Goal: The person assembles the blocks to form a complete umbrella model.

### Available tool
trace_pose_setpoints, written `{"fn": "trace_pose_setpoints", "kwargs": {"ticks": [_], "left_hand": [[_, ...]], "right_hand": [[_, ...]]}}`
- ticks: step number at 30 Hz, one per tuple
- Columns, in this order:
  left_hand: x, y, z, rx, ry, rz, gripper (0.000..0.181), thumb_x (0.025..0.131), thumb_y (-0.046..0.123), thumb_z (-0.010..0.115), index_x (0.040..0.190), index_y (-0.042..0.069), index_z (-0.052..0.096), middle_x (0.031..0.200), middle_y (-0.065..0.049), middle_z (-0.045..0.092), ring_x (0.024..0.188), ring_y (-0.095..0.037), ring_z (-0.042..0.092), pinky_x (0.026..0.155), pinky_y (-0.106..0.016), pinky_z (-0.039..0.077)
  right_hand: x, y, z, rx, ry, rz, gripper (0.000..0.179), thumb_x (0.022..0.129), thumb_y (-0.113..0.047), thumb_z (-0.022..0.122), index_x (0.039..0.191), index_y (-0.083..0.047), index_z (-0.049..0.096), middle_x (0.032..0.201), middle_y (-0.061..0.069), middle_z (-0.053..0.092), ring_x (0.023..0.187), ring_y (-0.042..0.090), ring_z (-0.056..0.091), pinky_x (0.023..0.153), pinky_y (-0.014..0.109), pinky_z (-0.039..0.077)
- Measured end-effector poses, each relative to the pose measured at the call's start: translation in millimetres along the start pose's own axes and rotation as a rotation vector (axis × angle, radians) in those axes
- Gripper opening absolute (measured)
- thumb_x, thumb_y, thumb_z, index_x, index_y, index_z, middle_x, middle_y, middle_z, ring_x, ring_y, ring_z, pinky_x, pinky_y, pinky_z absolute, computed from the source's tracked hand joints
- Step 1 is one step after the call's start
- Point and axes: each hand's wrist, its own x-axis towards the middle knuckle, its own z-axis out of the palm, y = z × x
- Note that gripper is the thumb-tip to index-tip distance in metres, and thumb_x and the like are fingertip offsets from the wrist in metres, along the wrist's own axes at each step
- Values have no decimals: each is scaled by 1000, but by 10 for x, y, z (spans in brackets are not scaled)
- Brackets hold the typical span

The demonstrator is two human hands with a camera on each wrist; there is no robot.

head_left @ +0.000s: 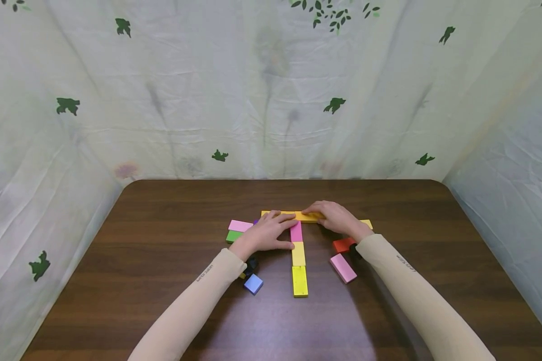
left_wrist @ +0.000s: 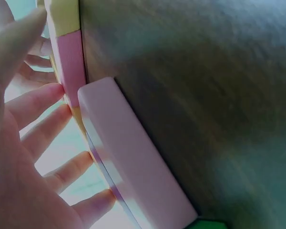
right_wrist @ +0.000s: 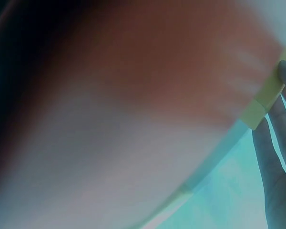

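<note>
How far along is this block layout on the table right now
Laid: a column of pink, pale yellow and yellow blocks. In hand: both hands, left hand and right hand, rest on the yellow-orange row across its top. Left loose: light pink, red, blue and green blocks.

Tight beige sleeves to the wrists — small dark lettering.

A makeshift recording booth, by the look; leaf-printed cloth draped on three sides; a dark wooden table inside.
</note>
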Motion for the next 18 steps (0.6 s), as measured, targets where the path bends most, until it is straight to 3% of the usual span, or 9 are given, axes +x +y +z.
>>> {"fn": "trace_pose_setpoints", "kwargs": {"ticks": [5, 18], "left_hand": [[8, 7, 28, -4, 2, -12, 75, 85, 55, 64, 147, 18, 41, 151, -4, 33, 137, -35, 23, 109, -56, 20], [0, 5, 34, -26, 14, -8, 75, 85, 54, 65, 146, 17, 43, 150, -4, 34, 138, -36, 23, 108, -58, 20]], "right_hand": [[4, 5, 8, 4, 1, 5, 41, 88, 5, 60, 125, -12, 65, 121, 6, 62, 115, 27, 54, 100, 46, 40], [-13, 40, 16, 44, 4, -4, 39, 88, 3, 60, 124, -12, 65, 122, 7, 61, 116, 27, 53, 100, 46, 40]]}}
